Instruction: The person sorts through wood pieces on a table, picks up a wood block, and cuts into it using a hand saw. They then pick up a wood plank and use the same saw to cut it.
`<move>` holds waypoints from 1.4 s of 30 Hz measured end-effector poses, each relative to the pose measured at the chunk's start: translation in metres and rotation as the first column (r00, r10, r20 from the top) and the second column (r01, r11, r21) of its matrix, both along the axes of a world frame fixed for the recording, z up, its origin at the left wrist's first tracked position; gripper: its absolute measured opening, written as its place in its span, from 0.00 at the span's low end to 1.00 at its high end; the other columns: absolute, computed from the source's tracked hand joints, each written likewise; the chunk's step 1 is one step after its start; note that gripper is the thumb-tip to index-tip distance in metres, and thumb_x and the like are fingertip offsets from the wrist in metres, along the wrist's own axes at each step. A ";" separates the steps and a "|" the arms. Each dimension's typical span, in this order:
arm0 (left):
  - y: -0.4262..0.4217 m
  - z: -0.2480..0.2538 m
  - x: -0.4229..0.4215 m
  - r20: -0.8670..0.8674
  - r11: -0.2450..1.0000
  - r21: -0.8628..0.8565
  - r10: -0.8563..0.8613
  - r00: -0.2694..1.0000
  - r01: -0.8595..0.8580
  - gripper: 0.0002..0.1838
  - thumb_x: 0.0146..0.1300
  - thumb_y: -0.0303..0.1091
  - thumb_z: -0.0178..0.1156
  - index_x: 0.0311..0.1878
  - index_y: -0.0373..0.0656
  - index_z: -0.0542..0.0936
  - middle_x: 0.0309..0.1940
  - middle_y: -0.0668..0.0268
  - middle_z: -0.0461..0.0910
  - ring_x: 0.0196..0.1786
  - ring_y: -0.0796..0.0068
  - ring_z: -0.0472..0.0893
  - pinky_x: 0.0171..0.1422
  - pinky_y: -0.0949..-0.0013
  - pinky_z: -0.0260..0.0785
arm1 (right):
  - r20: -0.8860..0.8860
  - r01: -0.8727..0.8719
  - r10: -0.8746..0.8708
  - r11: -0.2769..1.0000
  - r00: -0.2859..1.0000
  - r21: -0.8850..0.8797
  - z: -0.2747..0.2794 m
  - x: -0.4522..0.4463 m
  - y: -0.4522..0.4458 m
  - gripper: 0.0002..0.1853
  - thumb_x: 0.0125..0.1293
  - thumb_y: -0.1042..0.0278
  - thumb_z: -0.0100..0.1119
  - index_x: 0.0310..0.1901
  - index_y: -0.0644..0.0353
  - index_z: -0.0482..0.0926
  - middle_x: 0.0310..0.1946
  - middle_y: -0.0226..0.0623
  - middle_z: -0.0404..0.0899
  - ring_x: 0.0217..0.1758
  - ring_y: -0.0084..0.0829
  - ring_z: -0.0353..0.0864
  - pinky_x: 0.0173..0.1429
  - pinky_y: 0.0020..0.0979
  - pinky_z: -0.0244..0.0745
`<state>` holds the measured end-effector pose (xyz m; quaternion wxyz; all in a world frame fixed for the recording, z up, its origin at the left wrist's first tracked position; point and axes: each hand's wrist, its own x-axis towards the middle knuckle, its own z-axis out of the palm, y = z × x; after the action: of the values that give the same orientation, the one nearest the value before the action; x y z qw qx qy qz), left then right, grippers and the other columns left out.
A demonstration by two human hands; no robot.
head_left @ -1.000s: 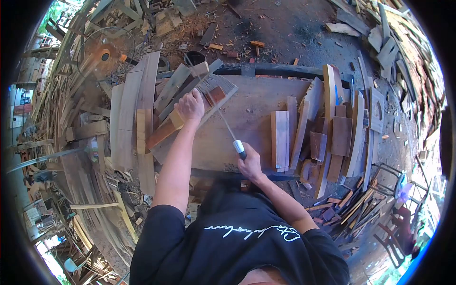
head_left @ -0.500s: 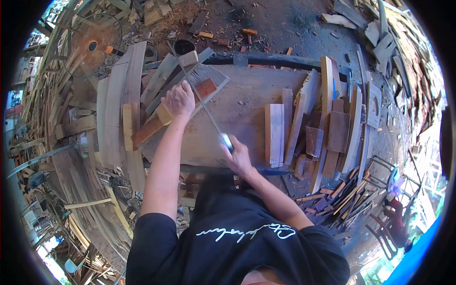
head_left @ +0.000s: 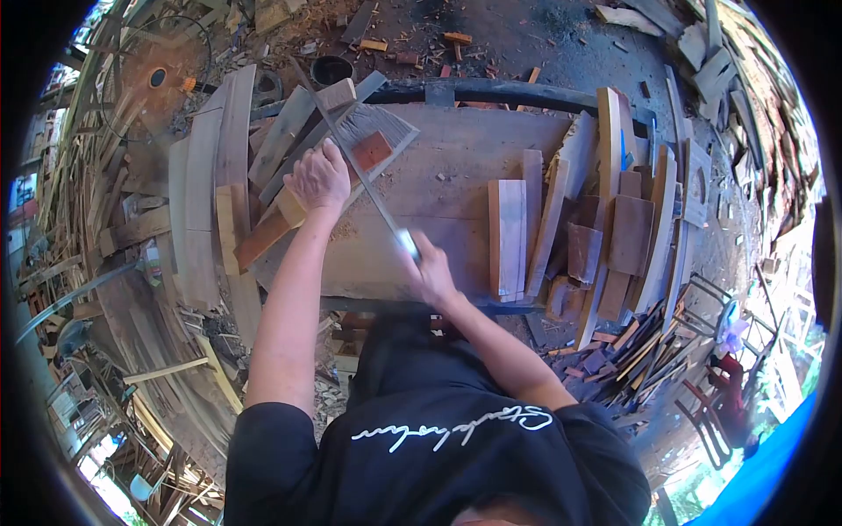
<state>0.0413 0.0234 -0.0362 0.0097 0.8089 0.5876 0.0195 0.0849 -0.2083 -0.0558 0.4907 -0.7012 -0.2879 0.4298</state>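
Hard-to-read white cursive (head_left: pixel 452 430) crossed the black T-shirt (head_left: pixel 465 473), bottom centre; left hand (head_left: pixel 317 178) curled over a red-brown wooden strip (head_left: pixel 261 243), grip unclear; right hand (head_left: pixel 431 272) clasped a white-handled metal blade (head_left: pixel 374 194).

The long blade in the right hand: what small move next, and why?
Probably have the right hand draw the blade back toward the body along its own line, left hand steady: the blade passes between that hand and the reddish-brown block, and a good length reaches beyond them.
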 end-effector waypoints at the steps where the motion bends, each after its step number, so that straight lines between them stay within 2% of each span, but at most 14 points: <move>1: -0.001 0.003 0.001 -0.003 1.000 0.006 0.002 1.000 -0.002 0.29 0.73 0.50 0.36 0.37 0.42 0.85 0.42 0.57 0.85 0.49 0.53 0.82 0.56 0.46 0.63 | -0.005 -0.006 0.006 0.999 1.000 -0.033 -0.002 0.003 0.019 0.19 0.70 0.57 0.56 0.52 0.64 0.73 0.34 0.59 0.80 0.42 0.62 0.80 0.44 0.47 0.75; 6: 0.002 0.001 0.006 -0.033 0.996 -0.046 0.070 0.997 -0.071 0.30 0.72 0.50 0.37 0.37 0.41 0.86 0.42 0.56 0.85 0.48 0.52 0.82 0.56 0.45 0.64 | 0.002 0.027 -0.027 0.999 1.000 -0.017 0.006 -0.007 -0.018 0.19 0.70 0.56 0.57 0.51 0.63 0.73 0.33 0.55 0.79 0.35 0.60 0.81 0.42 0.45 0.76; 8: 0.000 0.005 0.006 0.054 0.994 -0.053 0.094 0.994 -0.091 0.31 0.72 0.52 0.38 0.35 0.38 0.85 0.38 0.49 0.85 0.48 0.45 0.82 0.59 0.41 0.63 | 0.038 0.011 -0.011 1.000 0.999 0.005 0.000 -0.015 -0.065 0.19 0.70 0.55 0.56 0.51 0.63 0.73 0.30 0.50 0.79 0.33 0.49 0.83 0.42 0.42 0.76; 10: 0.000 -0.006 0.000 0.112 0.998 0.053 0.040 0.993 -0.046 0.29 0.72 0.51 0.39 0.34 0.42 0.86 0.41 0.53 0.85 0.48 0.48 0.81 0.59 0.42 0.63 | -0.143 -0.064 0.053 0.995 0.988 -0.074 0.012 -0.008 -0.073 0.20 0.70 0.53 0.56 0.51 0.62 0.72 0.27 0.42 0.77 0.34 0.32 0.82 0.43 0.36 0.77; 15: -0.003 0.009 0.001 0.038 1.000 -0.020 0.003 0.999 -0.002 0.28 0.73 0.48 0.38 0.36 0.42 0.86 0.42 0.56 0.85 0.49 0.53 0.81 0.58 0.45 0.62 | -0.002 -0.024 0.024 0.999 1.000 -0.027 -0.013 0.010 0.044 0.18 0.71 0.54 0.55 0.44 0.65 0.73 0.26 0.53 0.73 0.28 0.43 0.73 0.37 0.42 0.70; 18: -0.003 0.006 0.003 0.070 0.999 -0.007 0.038 0.997 -0.037 0.28 0.73 0.49 0.38 0.36 0.42 0.86 0.45 0.58 0.85 0.52 0.54 0.80 0.59 0.46 0.62 | 0.087 -0.027 0.028 1.000 0.996 -0.016 -0.005 0.008 0.029 0.20 0.70 0.52 0.55 0.45 0.65 0.73 0.28 0.56 0.74 0.30 0.53 0.75 0.38 0.45 0.70; 23: 0.002 0.005 0.004 0.020 0.999 -0.029 0.032 0.999 -0.032 0.28 0.73 0.49 0.37 0.35 0.44 0.85 0.46 0.59 0.84 0.52 0.55 0.80 0.58 0.45 0.62 | -0.109 -0.080 0.078 0.997 0.991 -0.016 0.013 0.001 -0.071 0.16 0.68 0.58 0.57 0.48 0.62 0.73 0.29 0.48 0.77 0.33 0.47 0.81 0.41 0.42 0.75; 25: -0.003 0.006 0.002 -0.015 0.999 -0.048 0.010 1.000 -0.011 0.28 0.73 0.49 0.37 0.35 0.44 0.85 0.46 0.59 0.84 0.52 0.54 0.80 0.57 0.44 0.62 | -0.027 -0.101 0.101 0.995 0.994 -0.006 0.001 0.005 -0.045 0.16 0.68 0.58 0.57 0.47 0.63 0.73 0.28 0.49 0.77 0.33 0.47 0.81 0.41 0.41 0.75; 28: -0.001 0.004 0.001 -0.025 0.999 -0.040 0.008 1.000 -0.009 0.26 0.73 0.48 0.38 0.37 0.44 0.84 0.44 0.59 0.84 0.50 0.54 0.80 0.54 0.44 0.62 | -0.010 -0.037 0.037 0.998 0.999 0.050 -0.016 0.013 0.038 0.19 0.70 0.54 0.56 0.46 0.65 0.72 0.29 0.55 0.76 0.33 0.57 0.78 0.39 0.45 0.72; 32: 0.001 0.000 0.002 0.013 1.000 -0.007 0.009 1.000 -0.009 0.27 0.73 0.49 0.38 0.36 0.43 0.83 0.42 0.58 0.84 0.49 0.53 0.80 0.54 0.44 0.62 | 0.003 0.017 -0.017 0.997 1.000 0.072 -0.009 0.004 0.016 0.19 0.70 0.54 0.56 0.46 0.65 0.72 0.31 0.57 0.75 0.36 0.62 0.76 0.40 0.46 0.72; 34: 0.000 0.002 0.002 0.034 1.000 -0.010 0.010 0.999 -0.009 0.27 0.73 0.49 0.38 0.34 0.42 0.83 0.41 0.57 0.84 0.48 0.53 0.80 0.53 0.45 0.63 | -0.103 -0.094 0.086 0.992 0.991 -0.082 0.005 0.003 -0.045 0.18 0.69 0.54 0.55 0.50 0.62 0.73 0.36 0.54 0.78 0.43 0.54 0.82 0.48 0.44 0.74; 37: 0.000 -0.001 -0.001 0.022 0.999 0.039 -0.017 1.000 0.016 0.27 0.73 0.49 0.38 0.33 0.42 0.83 0.41 0.58 0.84 0.47 0.52 0.81 0.52 0.45 0.63 | -0.058 -0.070 0.071 0.997 0.996 0.013 0.004 0.001 -0.081 0.19 0.68 0.54 0.57 0.51 0.61 0.73 0.33 0.50 0.79 0.40 0.48 0.84 0.47 0.41 0.76; 39: -0.003 0.000 0.000 0.014 0.999 0.026 -0.019 1.000 0.019 0.27 0.73 0.49 0.38 0.34 0.42 0.83 0.40 0.58 0.84 0.47 0.52 0.81 0.52 0.45 0.63 | -0.095 -0.111 0.108 0.993 0.990 -0.032 -0.002 0.010 -0.041 0.20 0.68 0.53 0.57 0.50 0.63 0.73 0.30 0.52 0.78 0.38 0.51 0.83 0.45 0.41 0.75; 42: 0.000 0.001 0.001 0.020 0.999 0.032 -0.011 1.000 0.010 0.27 0.73 0.49 0.38 0.34 0.42 0.83 0.40 0.58 0.84 0.47 0.52 0.81 0.52 0.46 0.63 | -0.024 -0.062 0.064 0.994 0.998 0.086 -0.019 0.017 0.040 0.20 0.69 0.53 0.56 0.49 0.65 0.73 0.29 0.55 0.77 0.36 0.55 0.80 0.43 0.43 0.74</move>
<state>0.0421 0.0229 -0.0348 0.0030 0.8117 0.5829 0.0371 0.1017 -0.1679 -0.0746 0.5101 -0.6644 -0.3213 0.4417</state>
